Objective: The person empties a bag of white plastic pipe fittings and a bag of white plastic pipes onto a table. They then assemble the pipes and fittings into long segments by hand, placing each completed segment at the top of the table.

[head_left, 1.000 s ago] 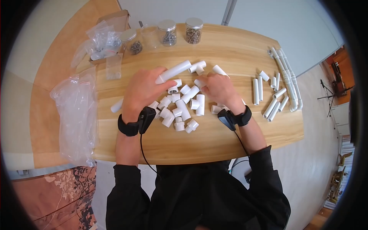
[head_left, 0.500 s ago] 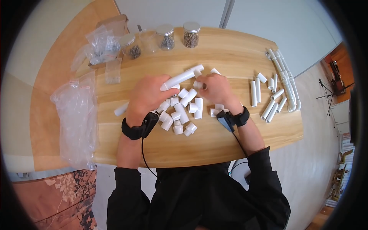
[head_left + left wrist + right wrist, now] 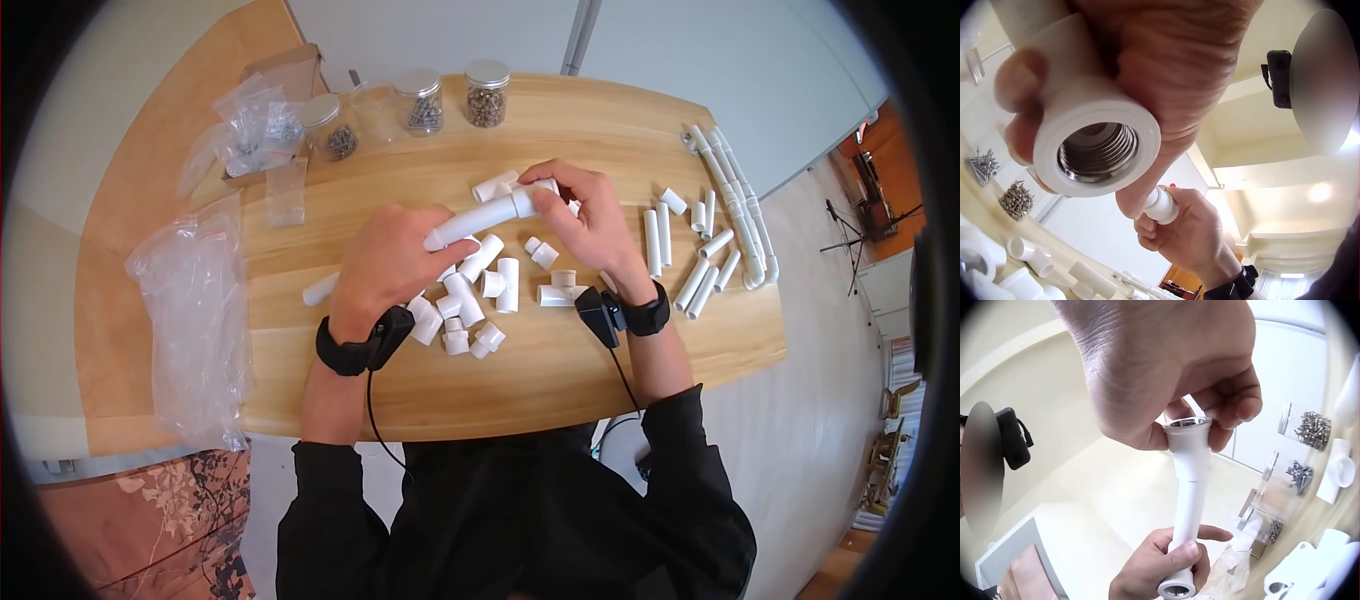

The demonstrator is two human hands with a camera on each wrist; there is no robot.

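Note:
My left hand [image 3: 385, 262] grips a white plastic pipe [image 3: 475, 220] near its left end. In the left wrist view, a pipe fitting [image 3: 1085, 103] with a metal-threaded mouth sits at that end, fingers curled round it. My right hand [image 3: 597, 218] pinches another white fitting [image 3: 1190, 453] at the pipe's far end between thumb and fingers. Metal shows inside this fitting's mouth too. The pipe slants up to the right, above a tee [image 3: 508, 285] and several other loose fittings. A small adapter [image 3: 541, 252] lies below the right hand.
At the right lie several short pipes [image 3: 652, 243] and long joined pipes [image 3: 738, 200]. Jars of screws [image 3: 487, 100] line the back. Plastic bags [image 3: 195, 320] cover the left edge. Another tee [image 3: 562, 288] lies near the right wrist, and a pipe [image 3: 320, 290] beside the left.
My right hand has risen from the loose fittings and now holds a fitting at the pipe's right end. My left hand keeps its grip on the pipe and has shifted slightly.

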